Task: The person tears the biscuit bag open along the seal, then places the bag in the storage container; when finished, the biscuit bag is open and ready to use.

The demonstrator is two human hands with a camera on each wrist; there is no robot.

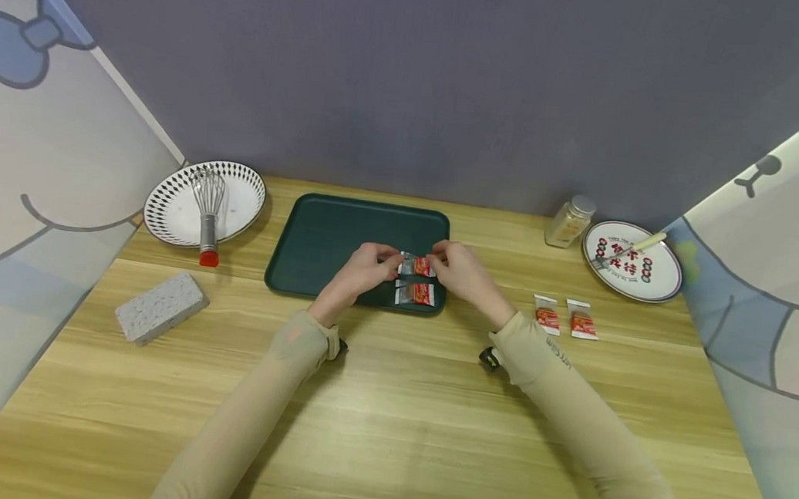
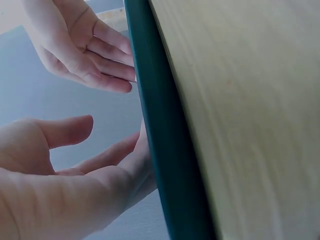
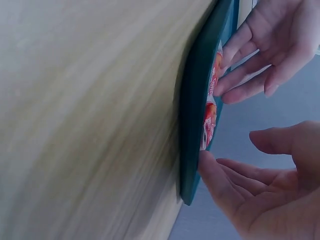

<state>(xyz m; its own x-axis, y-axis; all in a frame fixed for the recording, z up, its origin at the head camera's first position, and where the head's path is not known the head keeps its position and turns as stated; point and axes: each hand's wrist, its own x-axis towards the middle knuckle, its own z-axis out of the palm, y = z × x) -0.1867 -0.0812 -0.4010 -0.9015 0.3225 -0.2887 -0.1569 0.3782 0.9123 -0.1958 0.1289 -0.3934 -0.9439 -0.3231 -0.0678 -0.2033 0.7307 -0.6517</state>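
Observation:
On the right part of a dark green tray (image 1: pixel 345 226) lie two small red-and-clear snack packets, one above the other in the head view. My left hand (image 1: pixel 368 267) is at the left end of the upper packet (image 1: pixel 415 265), and my right hand (image 1: pixel 459 269) is at its right end. The lower packet (image 1: pixel 416 294) lies by the tray's near rim. In the right wrist view the right hand (image 3: pixel 270 180) has its thumb apart from its extended fingers. The left hand (image 2: pixel 85 170) likewise shows a raised thumb in the left wrist view, its fingertips hidden behind the rim.
Two similar packets, one (image 1: pixel 546 315) beside another (image 1: pixel 582 319), lie right of the tray. Behind them stand a spice jar (image 1: pixel 570 222) and a plate (image 1: pixel 662 279) holding a fork (image 1: pixel 639 245). A whisk (image 1: pixel 210 221) rests on a patterned plate (image 1: pixel 164 225), left, near a grey block (image 1: pixel 161 307).

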